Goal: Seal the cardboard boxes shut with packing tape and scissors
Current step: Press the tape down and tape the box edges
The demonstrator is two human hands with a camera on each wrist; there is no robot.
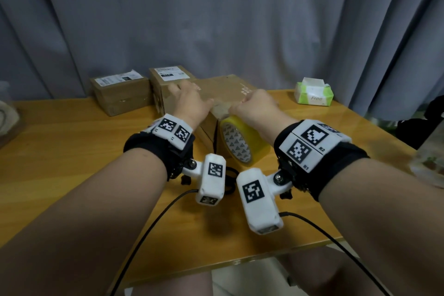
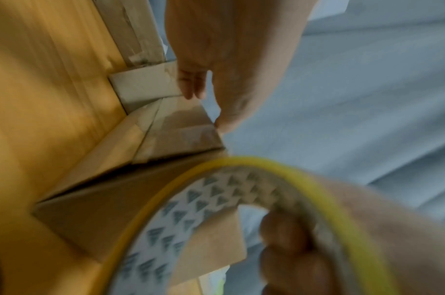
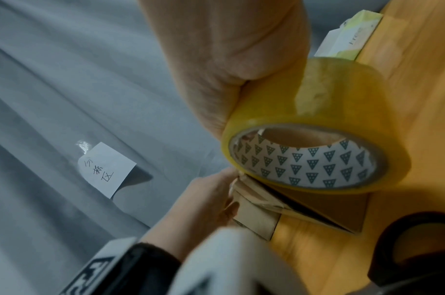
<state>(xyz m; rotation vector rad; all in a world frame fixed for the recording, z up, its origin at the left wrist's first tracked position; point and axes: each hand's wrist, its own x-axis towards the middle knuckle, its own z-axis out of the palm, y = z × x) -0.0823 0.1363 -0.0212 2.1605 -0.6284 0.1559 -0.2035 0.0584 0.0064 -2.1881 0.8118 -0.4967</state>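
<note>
A brown cardboard box [image 1: 223,89] stands mid-table with its flaps down. My left hand [image 1: 189,96] lies flat on its near left top, fingers spread and thumb reaching toward the near corner; the right wrist view shows this left hand [image 3: 211,199] against the box [image 3: 330,211]. My right hand [image 1: 252,106] grips a yellow packing tape roll [image 1: 240,142] at the box's near corner, fingers hooked through the core [image 2: 287,239]. The roll [image 3: 330,103] stands on edge over the box's near side. Black scissor handles [image 1: 230,181] lie behind the wrist cameras, mostly hidden.
Two smaller labelled boxes [image 1: 120,94] [image 1: 168,77] sit at the back left of the wooden table [image 1: 72,151]. A green tissue pack [image 1: 313,92] lies at the back right. Grey curtain [image 1: 216,19] hangs behind. The table's front edge is near my knees.
</note>
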